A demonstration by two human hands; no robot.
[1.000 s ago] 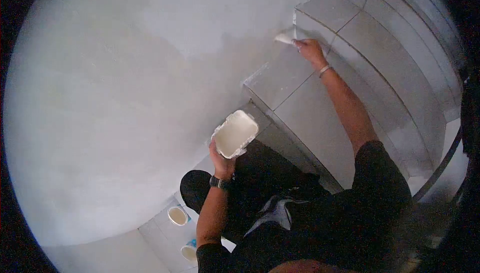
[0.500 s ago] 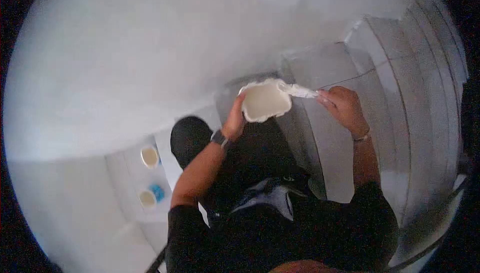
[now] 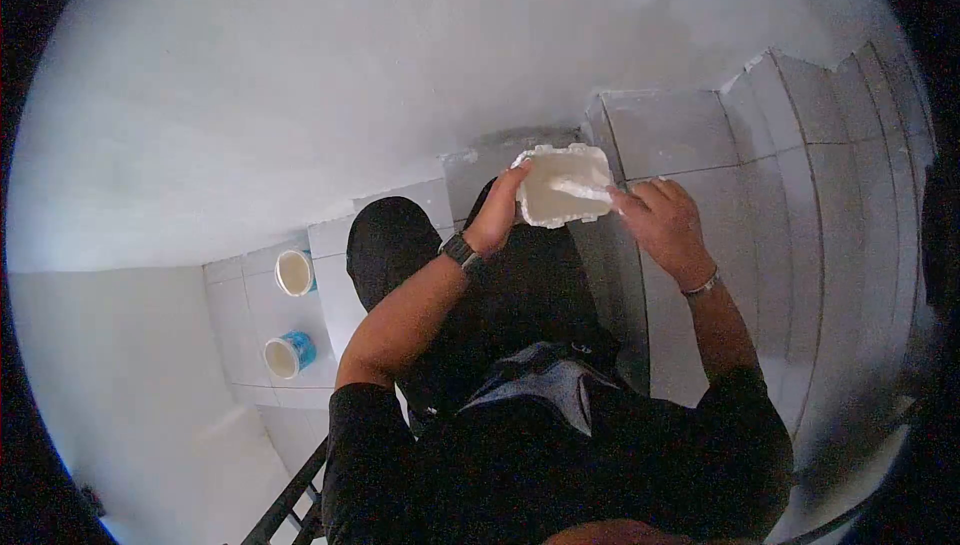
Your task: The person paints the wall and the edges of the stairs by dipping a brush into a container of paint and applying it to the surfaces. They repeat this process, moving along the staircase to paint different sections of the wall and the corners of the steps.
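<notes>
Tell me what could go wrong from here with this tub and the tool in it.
The left hand grips the tub at one side, so it might tip and spill onto the dark trousers or the tiled steps. The tool in the right hand is coated in white material, which could drip if lifted out.
</notes>
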